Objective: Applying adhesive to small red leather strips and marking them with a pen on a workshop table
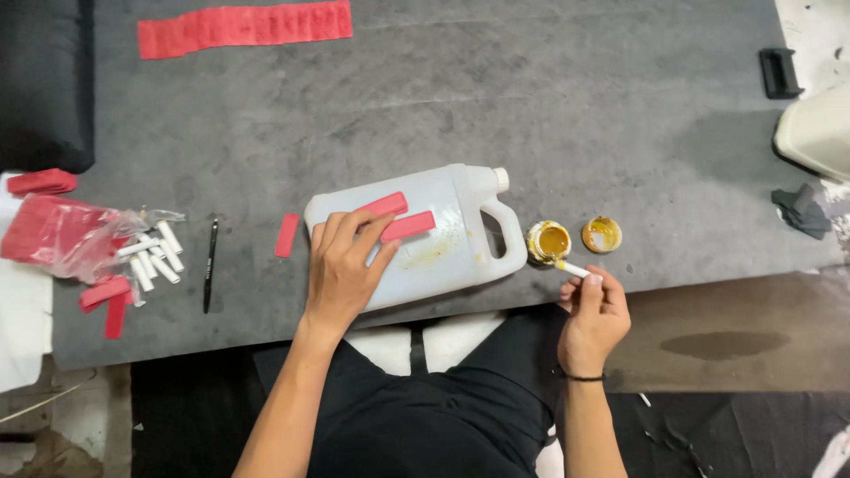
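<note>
A white plastic jug lies on its side on the grey mat, cap pointing away. Two red strips rest on its flat face. My left hand lies on the jug, fingers spread and touching the strips. My right hand pinches a small white stick whose tip reaches the rim of an open jar of yellow glue. The jar's lid lies just to its right.
A single red strip and a black pen lie left of the jug. Further left are white sticks, a bag of red strips and loose red pieces. A long red band lies at the far edge.
</note>
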